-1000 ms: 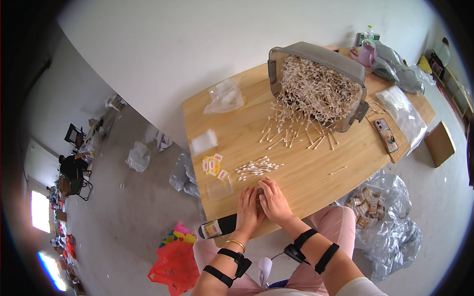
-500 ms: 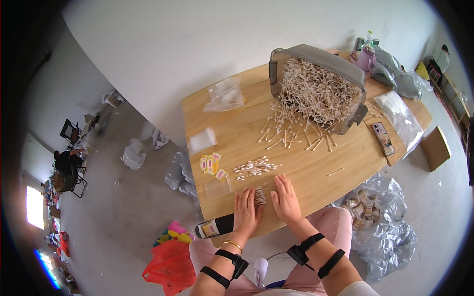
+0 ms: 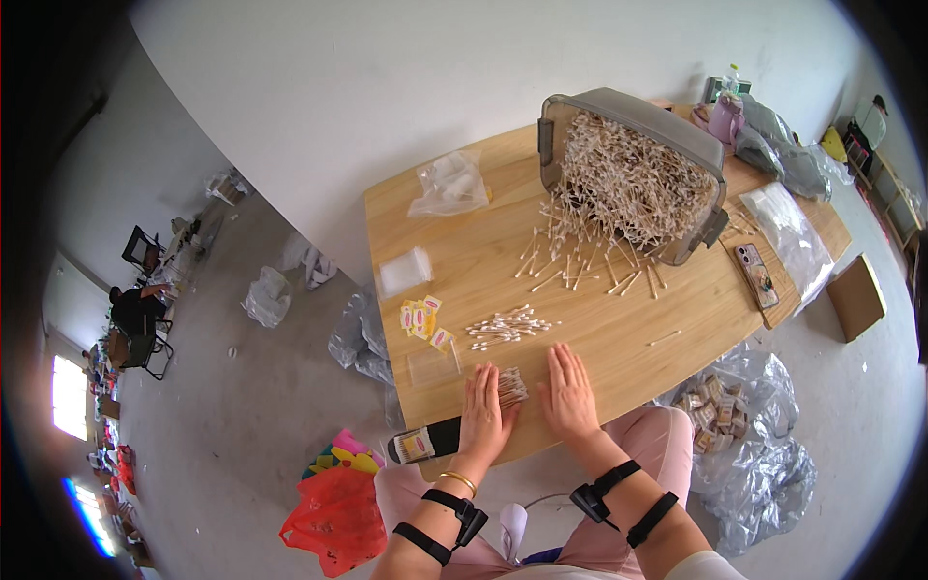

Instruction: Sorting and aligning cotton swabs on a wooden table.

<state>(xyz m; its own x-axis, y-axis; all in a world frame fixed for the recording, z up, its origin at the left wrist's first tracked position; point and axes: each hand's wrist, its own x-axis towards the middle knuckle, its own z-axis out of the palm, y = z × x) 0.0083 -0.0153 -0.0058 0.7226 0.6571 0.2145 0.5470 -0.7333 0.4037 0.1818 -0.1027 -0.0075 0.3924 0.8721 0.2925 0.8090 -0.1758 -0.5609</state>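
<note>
A small bundle of cotton swabs (image 3: 513, 387) lies near the table's front edge, between my two hands. My left hand (image 3: 485, 414) rests flat along its left side, fingers stretched out and touching it. On the other side my right hand (image 3: 571, 398) is held with straight fingers, a little apart from the bundle. Just beyond is a loose pile of cotton swabs (image 3: 507, 328). Left of that are small yellow-and-white labels (image 3: 420, 317) and a flat clear bag (image 3: 433, 365). Beside my left wrist a black holder with a packed bag of swabs (image 3: 416, 445) sits at the edge.
A grey transparent bin (image 3: 650, 108) lies tipped, spilling many swabs (image 3: 633, 188) onto the wooden table (image 3: 619, 324). A phone (image 3: 756, 275) and plastic sheets (image 3: 788, 232) are at right. Filled packs (image 3: 717, 411) sit in a floor bag; a red bag (image 3: 333, 522) is at lower left.
The view has shifted slightly, so the table appears further right. My right hand has turned a little, its fingers pointing straighter ahead. My left hand stays against the swab bundle.
</note>
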